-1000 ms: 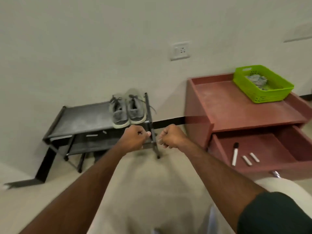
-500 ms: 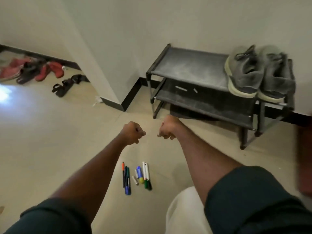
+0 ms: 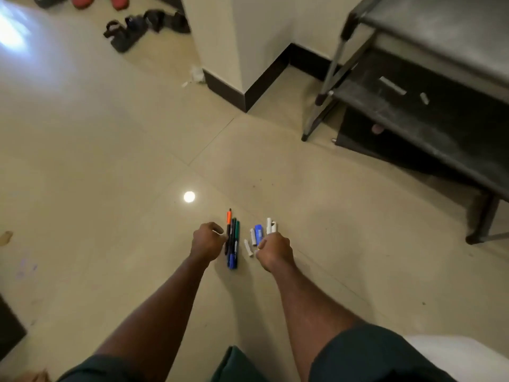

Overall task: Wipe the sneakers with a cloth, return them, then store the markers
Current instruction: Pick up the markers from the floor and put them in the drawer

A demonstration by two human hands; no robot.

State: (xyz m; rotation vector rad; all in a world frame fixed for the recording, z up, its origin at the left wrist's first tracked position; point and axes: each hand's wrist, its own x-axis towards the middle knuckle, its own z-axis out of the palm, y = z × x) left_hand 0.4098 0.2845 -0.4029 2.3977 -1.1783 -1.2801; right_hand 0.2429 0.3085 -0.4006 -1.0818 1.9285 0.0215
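Several markers lie on the tiled floor in two groups. A dark bundle (image 3: 233, 239) has orange, black, green and blue barrels. To its right lie white and blue markers (image 3: 258, 233). My left hand (image 3: 206, 242) is curled with its fingertips against the left side of the dark bundle. My right hand (image 3: 276, 250) is curled over the lower ends of two white markers (image 3: 270, 226), whose tops stick out beyond the knuckles. The sneakers are out of view.
The grey metal shoe rack (image 3: 429, 26) stands at the upper right, with small white pieces on its lower shelf (image 3: 396, 111). A wall corner with dark skirting (image 3: 245, 95) juts out ahead. Black sandals (image 3: 129, 31) and red footwear lie at the far upper left.
My view has swung from the rack and drawer down to the floor. Both hands have dropped from mid-air to the markers, the left reaching the dark bundle and the right the white ones.
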